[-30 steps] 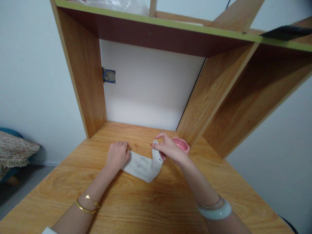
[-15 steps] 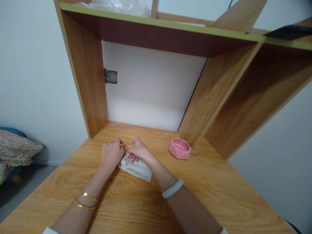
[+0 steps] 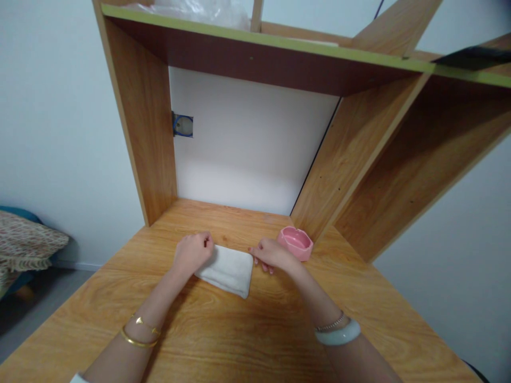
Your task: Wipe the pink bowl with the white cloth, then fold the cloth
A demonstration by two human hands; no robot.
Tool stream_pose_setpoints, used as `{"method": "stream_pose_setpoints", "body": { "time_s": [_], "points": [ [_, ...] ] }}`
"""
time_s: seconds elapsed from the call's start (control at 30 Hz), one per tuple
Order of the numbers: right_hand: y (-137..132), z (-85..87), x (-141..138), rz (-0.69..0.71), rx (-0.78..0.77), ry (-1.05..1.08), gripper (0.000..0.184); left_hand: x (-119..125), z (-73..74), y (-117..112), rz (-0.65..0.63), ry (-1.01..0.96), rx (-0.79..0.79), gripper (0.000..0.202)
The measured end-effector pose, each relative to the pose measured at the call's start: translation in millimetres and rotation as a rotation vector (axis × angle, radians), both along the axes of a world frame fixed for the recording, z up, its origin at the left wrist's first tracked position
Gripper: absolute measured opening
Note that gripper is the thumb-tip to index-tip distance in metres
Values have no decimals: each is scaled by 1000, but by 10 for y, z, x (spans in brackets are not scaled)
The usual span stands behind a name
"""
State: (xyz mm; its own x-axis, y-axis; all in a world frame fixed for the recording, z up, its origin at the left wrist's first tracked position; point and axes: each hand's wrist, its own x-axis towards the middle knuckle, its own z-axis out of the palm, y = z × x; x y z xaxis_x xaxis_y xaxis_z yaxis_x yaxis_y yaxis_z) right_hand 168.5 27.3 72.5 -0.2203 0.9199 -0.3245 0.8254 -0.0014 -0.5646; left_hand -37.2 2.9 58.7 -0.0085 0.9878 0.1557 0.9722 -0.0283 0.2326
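A white cloth (image 3: 228,269) lies folded into a small rectangle on the wooden desk (image 3: 247,330). My left hand (image 3: 192,252) rests on the cloth's left end with its fingers curled closed over it. At the cloth's right edge, my right hand (image 3: 272,255) has its fingers bent, and the fingertips pinch the far right corner. Both wrists wear bracelets.
A pink dish (image 3: 296,242) stands just right of my right hand, by the slanted wooden partition (image 3: 339,175). A shelf (image 3: 255,48) with a plastic bag on it hangs overhead. The desk's left side panel (image 3: 147,133) stands behind my left hand. A patterned cushion (image 3: 24,242) is at far left.
My right hand carried the cloth's right end over to the left end, folding it in half, then slid back to the folded cloth's right edge. My left hand stayed on the left end.
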Motion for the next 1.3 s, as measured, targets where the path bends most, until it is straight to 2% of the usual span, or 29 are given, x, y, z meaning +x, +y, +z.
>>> {"method": "stream_pose_setpoints", "body": {
  "time_s": [0.17, 0.33, 0.43, 0.57, 0.67, 0.77, 0.87, 1.1, 1.3],
  "points": [
    [-112, -149, 74, 95, -190, 111, 41, 36, -79, -9, -70, 103, -140, 30],
    [-146, -287, 195, 82, -173, 225, 46, 36, -83, -8, -48, 78, -120, 30],
    [-163, -289, 521, 46, -167, 190, 44, 36, -86, -1, -45, 62, -123, 31],
    [-190, -210, 1118, -15, -117, 80, 40, 57, -115, 13, -50, 58, -134, 32],
    [-191, -135, 1497, -201, -47, -116, 39, 78, -132, 18, -51, 52, -140, 32],
    [-165, -78, 1708, -278, -13, -200, 39, 91, -139, 16, -54, 48, -146, 31],
    [-137, -63, 1734, -297, 3, -235, 39, 98, -143, 9, -58, 44, -150, 31],
    [-148, -145, 1536, -260, 27, -213, 45, 104, -152, 5, -63, 34, -147, 31],
    [-125, -99, 1544, -326, 173, -165, 43, 107, -170, -1, -85, 21, -125, 30]
  ]
}}
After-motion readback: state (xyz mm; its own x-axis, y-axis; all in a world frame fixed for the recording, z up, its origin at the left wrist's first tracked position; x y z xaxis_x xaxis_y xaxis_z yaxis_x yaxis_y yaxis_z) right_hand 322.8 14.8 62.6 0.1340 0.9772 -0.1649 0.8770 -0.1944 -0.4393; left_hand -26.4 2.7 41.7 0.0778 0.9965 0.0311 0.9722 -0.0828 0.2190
